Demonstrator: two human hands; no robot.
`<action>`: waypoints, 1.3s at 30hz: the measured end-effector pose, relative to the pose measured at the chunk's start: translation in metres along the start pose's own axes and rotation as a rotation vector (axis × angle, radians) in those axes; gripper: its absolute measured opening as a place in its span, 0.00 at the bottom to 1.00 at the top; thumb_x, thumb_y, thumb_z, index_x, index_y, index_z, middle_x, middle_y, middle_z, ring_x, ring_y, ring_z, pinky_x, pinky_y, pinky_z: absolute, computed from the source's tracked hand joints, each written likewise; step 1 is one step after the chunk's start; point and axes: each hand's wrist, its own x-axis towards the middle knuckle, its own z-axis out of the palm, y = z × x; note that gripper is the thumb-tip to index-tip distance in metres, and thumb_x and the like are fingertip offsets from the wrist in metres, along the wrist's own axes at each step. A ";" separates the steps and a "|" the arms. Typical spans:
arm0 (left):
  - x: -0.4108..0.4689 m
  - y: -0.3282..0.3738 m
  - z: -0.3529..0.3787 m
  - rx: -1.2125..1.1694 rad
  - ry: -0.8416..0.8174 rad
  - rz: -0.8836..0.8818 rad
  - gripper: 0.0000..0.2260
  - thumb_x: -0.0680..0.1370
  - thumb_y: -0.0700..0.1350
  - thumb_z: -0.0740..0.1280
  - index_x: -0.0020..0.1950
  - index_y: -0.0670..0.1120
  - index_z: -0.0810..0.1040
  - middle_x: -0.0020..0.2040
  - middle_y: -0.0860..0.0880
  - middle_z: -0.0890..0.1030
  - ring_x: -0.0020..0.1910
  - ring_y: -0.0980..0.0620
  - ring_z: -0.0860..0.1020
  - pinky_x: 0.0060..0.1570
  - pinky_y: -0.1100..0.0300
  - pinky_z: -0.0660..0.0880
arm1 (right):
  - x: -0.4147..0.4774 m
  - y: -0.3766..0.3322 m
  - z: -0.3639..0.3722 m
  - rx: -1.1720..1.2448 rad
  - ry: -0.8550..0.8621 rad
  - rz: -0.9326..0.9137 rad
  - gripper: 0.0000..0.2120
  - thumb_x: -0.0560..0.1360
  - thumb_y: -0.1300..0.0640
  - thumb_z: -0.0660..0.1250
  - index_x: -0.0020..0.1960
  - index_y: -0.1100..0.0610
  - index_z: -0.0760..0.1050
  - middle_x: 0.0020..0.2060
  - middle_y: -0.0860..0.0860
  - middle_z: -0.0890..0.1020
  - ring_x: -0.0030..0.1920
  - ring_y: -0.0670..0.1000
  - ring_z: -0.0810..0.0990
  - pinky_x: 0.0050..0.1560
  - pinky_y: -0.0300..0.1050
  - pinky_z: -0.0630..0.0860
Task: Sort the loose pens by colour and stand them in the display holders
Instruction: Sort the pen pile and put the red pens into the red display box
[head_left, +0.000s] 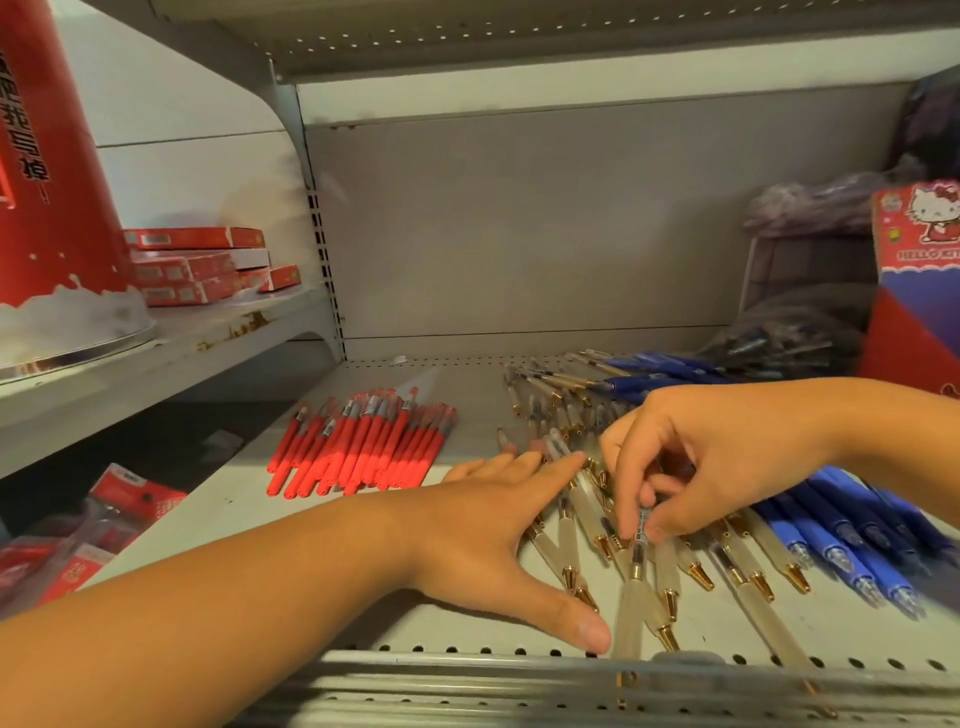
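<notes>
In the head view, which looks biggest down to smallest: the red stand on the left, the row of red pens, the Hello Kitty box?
1. red stand: largest, though close to the camera.
2-3. row of red pens and Hello Kitty box: they look about alike, and the box is cut off, so unranked.

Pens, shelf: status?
Left hand flat on the clear pens. Right hand pinches one clear pen. Red pens, blue pens already grouped. No holder in view.

On the shelf (457, 384) lie a left pile (358, 447), a middle pile (567, 525) and a right pile (836, 535) of pens, with a box (919, 291) behind the last. The left hand (483, 525) rests on the middle pile's left edge; the right hand (696, 452), over it, pinches one pen (638, 551).
</notes>
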 end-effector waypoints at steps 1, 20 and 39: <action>0.001 0.000 0.001 0.009 0.011 0.002 0.49 0.69 0.74 0.65 0.75 0.67 0.32 0.79 0.56 0.35 0.77 0.54 0.33 0.75 0.52 0.37 | 0.000 0.000 0.000 -0.013 0.004 0.005 0.07 0.74 0.55 0.74 0.50 0.46 0.85 0.41 0.57 0.78 0.39 0.53 0.76 0.42 0.37 0.75; -0.004 -0.011 -0.008 -0.089 -0.031 0.029 0.47 0.67 0.73 0.67 0.69 0.76 0.32 0.79 0.58 0.34 0.75 0.54 0.30 0.73 0.47 0.33 | 0.012 0.018 0.002 -0.476 0.220 0.105 0.11 0.78 0.56 0.64 0.48 0.38 0.75 0.53 0.36 0.76 0.55 0.36 0.74 0.56 0.31 0.71; 0.000 0.010 0.008 -0.018 0.070 -0.047 0.48 0.68 0.77 0.60 0.77 0.63 0.34 0.80 0.56 0.35 0.77 0.53 0.33 0.76 0.45 0.36 | 0.017 0.028 0.010 -0.436 0.341 0.152 0.17 0.79 0.46 0.64 0.67 0.34 0.72 0.70 0.32 0.66 0.68 0.33 0.64 0.71 0.39 0.64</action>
